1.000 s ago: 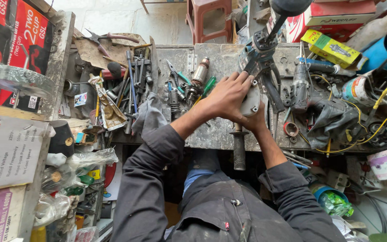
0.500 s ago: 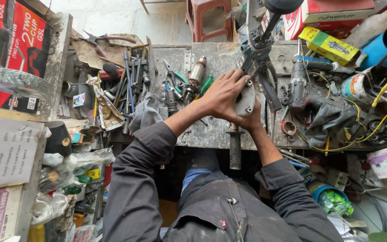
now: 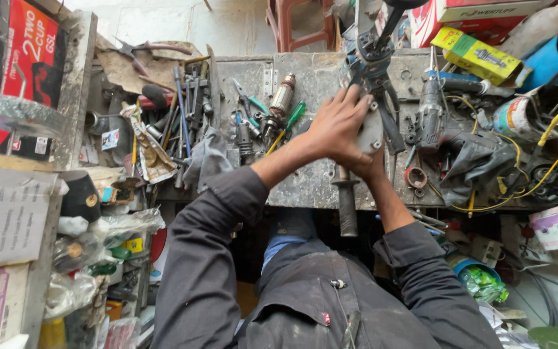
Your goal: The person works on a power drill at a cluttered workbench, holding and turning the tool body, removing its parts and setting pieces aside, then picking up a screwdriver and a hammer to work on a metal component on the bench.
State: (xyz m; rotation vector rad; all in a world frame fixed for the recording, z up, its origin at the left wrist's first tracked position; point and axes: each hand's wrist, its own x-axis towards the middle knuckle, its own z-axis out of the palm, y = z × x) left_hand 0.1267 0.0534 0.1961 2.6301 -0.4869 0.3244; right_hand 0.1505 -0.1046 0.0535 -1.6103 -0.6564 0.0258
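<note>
My left hand (image 3: 337,126) lies spread over a grey metal power-tool housing (image 3: 371,129) at the middle of the workbench, its fingers wrapped across the top. My right hand (image 3: 371,167) is tucked under the left, gripping the same housing from below; most of it is hidden. A blue and black tool head (image 3: 372,55) with a black handle rises from the housing toward the far edge. A black side handle (image 3: 347,200) hangs off the bench's near edge just below my hands.
Pliers, screwdrivers and a motor armature (image 3: 282,97) lie left of my hands on the grey bench (image 3: 311,181). A drill (image 3: 431,116), black cloth (image 3: 473,161) and yellow wires (image 3: 531,181) crowd the right. Boxes (image 3: 476,55) and a stool (image 3: 298,26) stand behind.
Both hands stay on the housing; the left hand's fingers have shifted slightly over its top. The view has drifted a little.
</note>
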